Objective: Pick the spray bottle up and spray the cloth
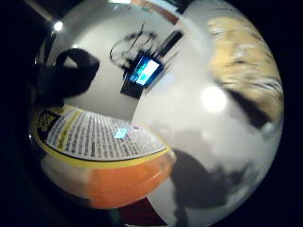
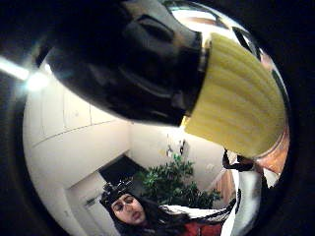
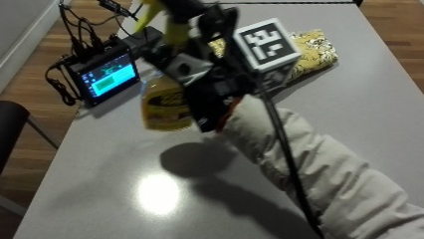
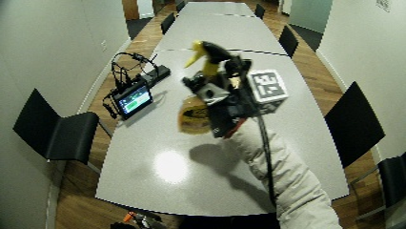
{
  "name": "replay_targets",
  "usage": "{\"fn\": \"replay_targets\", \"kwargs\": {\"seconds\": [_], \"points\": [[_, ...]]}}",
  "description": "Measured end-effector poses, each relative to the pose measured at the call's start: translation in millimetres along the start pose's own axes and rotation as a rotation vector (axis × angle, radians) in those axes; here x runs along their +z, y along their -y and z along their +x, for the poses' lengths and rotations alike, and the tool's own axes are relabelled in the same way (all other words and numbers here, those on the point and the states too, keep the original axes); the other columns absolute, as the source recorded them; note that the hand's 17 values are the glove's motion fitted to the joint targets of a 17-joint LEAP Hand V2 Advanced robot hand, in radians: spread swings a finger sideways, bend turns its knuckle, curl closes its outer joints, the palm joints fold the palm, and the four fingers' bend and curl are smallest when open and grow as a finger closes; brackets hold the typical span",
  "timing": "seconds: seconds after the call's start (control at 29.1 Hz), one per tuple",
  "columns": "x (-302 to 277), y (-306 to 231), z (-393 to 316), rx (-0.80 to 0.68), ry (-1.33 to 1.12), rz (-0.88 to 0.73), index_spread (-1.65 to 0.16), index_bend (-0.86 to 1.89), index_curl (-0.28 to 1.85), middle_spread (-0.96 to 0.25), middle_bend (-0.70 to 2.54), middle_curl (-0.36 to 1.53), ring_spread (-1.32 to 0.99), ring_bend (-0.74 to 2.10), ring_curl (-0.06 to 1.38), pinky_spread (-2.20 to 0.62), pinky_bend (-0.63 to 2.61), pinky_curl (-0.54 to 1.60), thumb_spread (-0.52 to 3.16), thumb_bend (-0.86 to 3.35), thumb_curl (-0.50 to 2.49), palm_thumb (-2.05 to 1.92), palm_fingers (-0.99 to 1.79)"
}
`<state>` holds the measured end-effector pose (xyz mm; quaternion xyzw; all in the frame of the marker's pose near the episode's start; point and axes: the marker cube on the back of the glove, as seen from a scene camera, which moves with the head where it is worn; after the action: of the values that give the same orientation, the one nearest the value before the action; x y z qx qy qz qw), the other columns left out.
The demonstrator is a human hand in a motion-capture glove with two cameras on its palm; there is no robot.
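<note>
Gloved right hand [image 3: 209, 97] grips the spray bottle [image 3: 162, 102], fingers curled round it, lifted clear of the table [image 3: 119, 164]. Cloth [image 3: 311, 47] at two o'clock from bottle; small screen [image 3: 106, 74] at nine.

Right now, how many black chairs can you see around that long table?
6, in the wide outside view: one by the near left edge, two at the near right, one farther up the right, two near the far end. Others may be hidden.

Ceiling-light glare on table [image 3: 159, 194], blurred hand [image 3: 212, 94]
</note>
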<state>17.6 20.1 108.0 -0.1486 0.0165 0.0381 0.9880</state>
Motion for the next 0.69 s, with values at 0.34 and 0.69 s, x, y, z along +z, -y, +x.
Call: {"fn": "replay_targets", "kwargs": {"seconds": [0.34, 0.69], "points": [[134, -1, 68, 0.113, -0.056, -0.434, -0.23, 0.13, 0.54, -0.05, 0.38, 0.49, -0.13, 0.41, 0.49, -0.22, 0.34, 0.44, 0.77, 0.00, 0.65, 1.12, 0.88], [143, -4, 80, 0.104, -0.031, -0.552, -0.24, 0.15, 0.49, -0.06, 0.41, 0.51, -0.12, 0.38, 0.47, -0.15, 0.12, 0.37, 0.96, -0.01, 0.61, 1.12, 0.77]]}}
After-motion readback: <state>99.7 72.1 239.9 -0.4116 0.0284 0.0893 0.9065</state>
